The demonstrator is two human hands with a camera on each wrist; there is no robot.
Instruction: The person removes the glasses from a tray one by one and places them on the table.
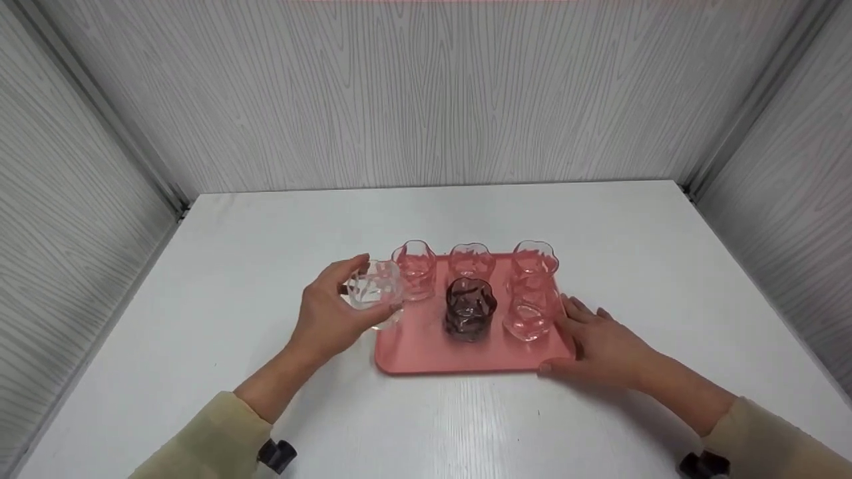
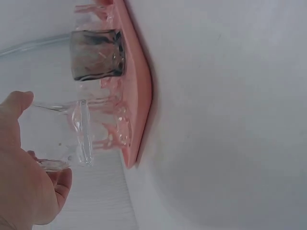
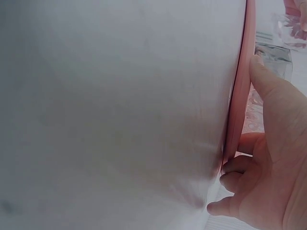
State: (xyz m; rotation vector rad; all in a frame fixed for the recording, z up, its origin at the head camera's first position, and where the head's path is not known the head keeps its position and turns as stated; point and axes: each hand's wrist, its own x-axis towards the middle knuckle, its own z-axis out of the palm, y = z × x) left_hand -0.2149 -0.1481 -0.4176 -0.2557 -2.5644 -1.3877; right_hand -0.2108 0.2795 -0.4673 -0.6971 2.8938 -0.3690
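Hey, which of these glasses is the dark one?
The smoky dark, wavy-rimmed glass tumbler, standing near the middle of the pink rectangular tray. It alone is dark-tinted; all the others look pale.

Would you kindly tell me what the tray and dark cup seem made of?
The tray looks like smooth plastic, fairly matt, judging by its even pink colour. The dark cup is probably glossy glass or plastic: it's see-through with highlights.

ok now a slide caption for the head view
Left hand gripping a clear glass, right hand holding a pink tray where a dark glass stands near other glasses.
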